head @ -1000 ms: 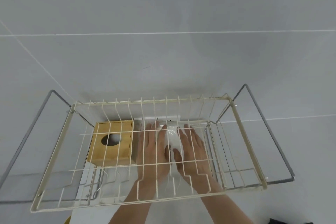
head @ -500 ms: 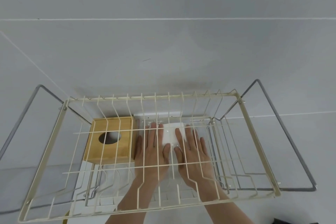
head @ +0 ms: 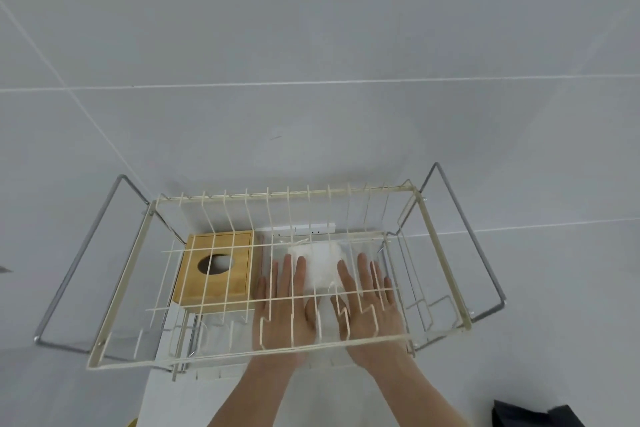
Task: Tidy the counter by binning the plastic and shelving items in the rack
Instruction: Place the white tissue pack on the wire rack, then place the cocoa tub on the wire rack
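Observation:
Through the cream wire top tier point(head: 444, 253) of the rack I look down at the shelf under it. A white pack in clear plastic point(head: 318, 265) lies there, towards the back. My left hand point(head: 285, 305) rests flat at the pack's left side and my right hand point(head: 372, 302) flat at its right side. The fingers of both are stretched out and apart, with the inner ones touching the pack's edges. Neither hand closes around it. A wooden tissue box point(head: 239, 276) with a round hole stands left of my left hand.
The rack's chrome side frames point(head: 465, 229) stick out left and right against the grey tiled wall. A white socket strip point(head: 301, 229) runs behind the pack. A dark object point(head: 530, 414) lies at the bottom right corner.
The white pack has slid further back on the lower shelf. My hands have drawn apart, from almost covering it to lying at its two sides.

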`<action>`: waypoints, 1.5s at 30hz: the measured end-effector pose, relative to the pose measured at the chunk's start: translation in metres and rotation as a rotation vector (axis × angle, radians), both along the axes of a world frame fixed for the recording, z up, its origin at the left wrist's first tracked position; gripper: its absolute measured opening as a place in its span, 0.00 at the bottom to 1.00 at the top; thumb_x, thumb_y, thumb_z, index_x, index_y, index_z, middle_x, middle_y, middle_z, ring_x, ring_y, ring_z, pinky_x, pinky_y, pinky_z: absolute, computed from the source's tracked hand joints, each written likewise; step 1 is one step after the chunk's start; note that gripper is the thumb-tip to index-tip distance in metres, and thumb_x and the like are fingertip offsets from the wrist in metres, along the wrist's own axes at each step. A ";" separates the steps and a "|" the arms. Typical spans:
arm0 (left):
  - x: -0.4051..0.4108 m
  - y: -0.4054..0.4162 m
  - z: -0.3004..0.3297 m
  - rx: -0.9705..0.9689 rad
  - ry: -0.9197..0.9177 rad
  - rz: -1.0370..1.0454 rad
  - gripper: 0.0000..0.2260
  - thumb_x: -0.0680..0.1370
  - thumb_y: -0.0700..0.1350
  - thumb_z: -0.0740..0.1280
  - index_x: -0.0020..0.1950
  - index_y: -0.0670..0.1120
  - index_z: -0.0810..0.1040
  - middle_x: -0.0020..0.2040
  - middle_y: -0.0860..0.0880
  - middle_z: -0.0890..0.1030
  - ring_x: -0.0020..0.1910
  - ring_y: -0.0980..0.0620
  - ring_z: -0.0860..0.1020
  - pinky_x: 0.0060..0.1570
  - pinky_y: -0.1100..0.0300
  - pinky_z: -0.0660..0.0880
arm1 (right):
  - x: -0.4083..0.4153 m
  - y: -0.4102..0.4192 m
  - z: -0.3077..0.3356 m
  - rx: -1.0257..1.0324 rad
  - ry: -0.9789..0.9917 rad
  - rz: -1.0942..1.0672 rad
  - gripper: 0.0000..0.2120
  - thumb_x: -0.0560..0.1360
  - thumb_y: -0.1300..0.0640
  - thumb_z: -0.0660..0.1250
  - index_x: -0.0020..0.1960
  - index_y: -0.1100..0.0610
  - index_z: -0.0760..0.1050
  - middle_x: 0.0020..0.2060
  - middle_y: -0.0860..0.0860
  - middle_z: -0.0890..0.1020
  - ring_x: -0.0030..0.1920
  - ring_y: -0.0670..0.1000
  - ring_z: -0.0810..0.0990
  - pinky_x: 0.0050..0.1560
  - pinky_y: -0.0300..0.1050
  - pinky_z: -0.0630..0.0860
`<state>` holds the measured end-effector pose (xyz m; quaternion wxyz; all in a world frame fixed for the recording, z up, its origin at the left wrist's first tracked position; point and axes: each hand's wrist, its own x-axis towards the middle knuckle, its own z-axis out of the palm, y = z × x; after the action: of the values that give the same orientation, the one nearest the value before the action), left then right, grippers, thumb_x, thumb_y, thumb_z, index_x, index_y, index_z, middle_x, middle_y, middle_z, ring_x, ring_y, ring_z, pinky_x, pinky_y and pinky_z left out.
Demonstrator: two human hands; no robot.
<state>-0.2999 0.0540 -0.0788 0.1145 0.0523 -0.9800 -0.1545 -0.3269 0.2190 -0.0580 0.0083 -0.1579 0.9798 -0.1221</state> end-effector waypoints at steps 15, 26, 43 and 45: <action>0.119 0.074 0.060 0.180 -0.379 0.083 0.33 0.79 0.65 0.39 0.82 0.53 0.49 0.83 0.52 0.51 0.81 0.50 0.48 0.80 0.52 0.46 | 0.117 0.069 0.054 -0.196 -0.228 -0.014 0.39 0.75 0.31 0.35 0.80 0.45 0.57 0.82 0.51 0.53 0.81 0.53 0.53 0.79 0.49 0.49; 0.198 0.164 0.047 0.767 -0.575 0.062 0.31 0.78 0.66 0.57 0.79 0.56 0.59 0.78 0.56 0.63 0.75 0.56 0.64 0.73 0.55 0.63 | 0.200 0.173 0.039 -0.580 -0.458 -0.506 0.29 0.78 0.40 0.64 0.75 0.51 0.67 0.76 0.54 0.67 0.76 0.54 0.66 0.73 0.52 0.65; 0.210 0.192 0.063 1.006 -0.600 0.357 0.25 0.72 0.63 0.71 0.59 0.49 0.70 0.54 0.52 0.81 0.52 0.54 0.81 0.59 0.51 0.77 | 0.234 0.177 0.039 -0.935 -0.697 -0.768 0.16 0.72 0.43 0.74 0.53 0.51 0.75 0.48 0.49 0.82 0.49 0.50 0.83 0.58 0.56 0.81; 0.200 0.189 0.078 0.969 -0.542 0.354 0.23 0.73 0.64 0.70 0.56 0.49 0.71 0.52 0.52 0.81 0.50 0.54 0.81 0.58 0.52 0.77 | 0.224 0.174 0.055 -0.949 -0.660 -0.709 0.15 0.73 0.44 0.74 0.52 0.50 0.75 0.47 0.49 0.83 0.48 0.49 0.84 0.58 0.56 0.81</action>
<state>-0.0995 0.2428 -0.0006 -0.1535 0.2993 -0.7681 -0.5449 -0.1029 0.3930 -0.0030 0.1962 0.2321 0.7588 -0.5760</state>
